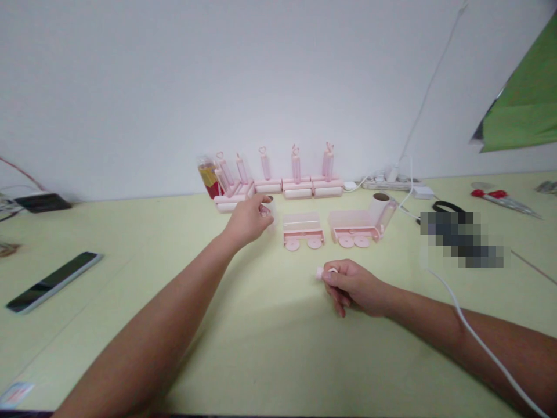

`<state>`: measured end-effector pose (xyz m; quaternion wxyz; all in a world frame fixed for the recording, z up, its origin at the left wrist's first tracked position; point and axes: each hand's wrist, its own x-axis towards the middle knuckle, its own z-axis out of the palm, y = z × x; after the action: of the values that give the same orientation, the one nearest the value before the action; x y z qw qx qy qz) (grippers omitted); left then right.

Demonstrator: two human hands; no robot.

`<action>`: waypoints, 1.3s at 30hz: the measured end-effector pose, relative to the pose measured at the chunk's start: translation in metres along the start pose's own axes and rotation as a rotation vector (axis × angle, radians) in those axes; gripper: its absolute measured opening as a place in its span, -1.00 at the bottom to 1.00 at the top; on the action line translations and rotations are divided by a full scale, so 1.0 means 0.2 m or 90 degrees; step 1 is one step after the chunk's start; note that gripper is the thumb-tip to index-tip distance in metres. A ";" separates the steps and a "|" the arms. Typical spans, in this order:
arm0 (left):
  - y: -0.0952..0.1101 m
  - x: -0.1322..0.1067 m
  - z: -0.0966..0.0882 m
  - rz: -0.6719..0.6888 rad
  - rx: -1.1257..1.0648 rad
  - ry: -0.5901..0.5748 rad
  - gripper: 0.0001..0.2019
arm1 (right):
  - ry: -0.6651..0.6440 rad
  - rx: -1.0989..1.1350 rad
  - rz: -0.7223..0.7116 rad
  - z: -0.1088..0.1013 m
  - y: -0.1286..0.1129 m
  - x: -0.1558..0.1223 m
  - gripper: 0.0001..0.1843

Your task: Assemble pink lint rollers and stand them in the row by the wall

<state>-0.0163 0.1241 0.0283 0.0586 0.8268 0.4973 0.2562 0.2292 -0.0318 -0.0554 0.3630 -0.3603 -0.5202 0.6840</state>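
Observation:
My left hand (250, 222) reaches to the back of the table, thumb and fingers closed beside a white paper roll with a brown core (270, 210). The fingers cover most of the roll, and what they pinch is unclear. Nearer me, my right hand (351, 284) is closed on a small pale pink piece (319, 273) that pokes out past the fingertips. Between and beyond the hands lie two open pink lint roller cases, one on the left (303, 232) and one on the right (353, 227), each with two round discs in front.
Assembled pink lint rollers (298, 188) with upright handles line the wall. Another white roll (380, 209) stands by the right case, a clear pink handle (387, 219) against it. A phone (54, 281) lies left; a power strip (391, 183), red-handled scissors (489, 194) and a white cable (455, 302) are right.

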 end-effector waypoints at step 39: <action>0.28 -0.09 -0.04 0.118 0.020 0.063 -0.72 | -0.010 -0.029 -0.009 -0.01 0.00 0.00 -0.54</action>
<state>0.0182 0.0785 0.0476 -0.0031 0.8562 0.4253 0.2932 0.2305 -0.0308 -0.0567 0.3559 -0.3594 -0.5408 0.6721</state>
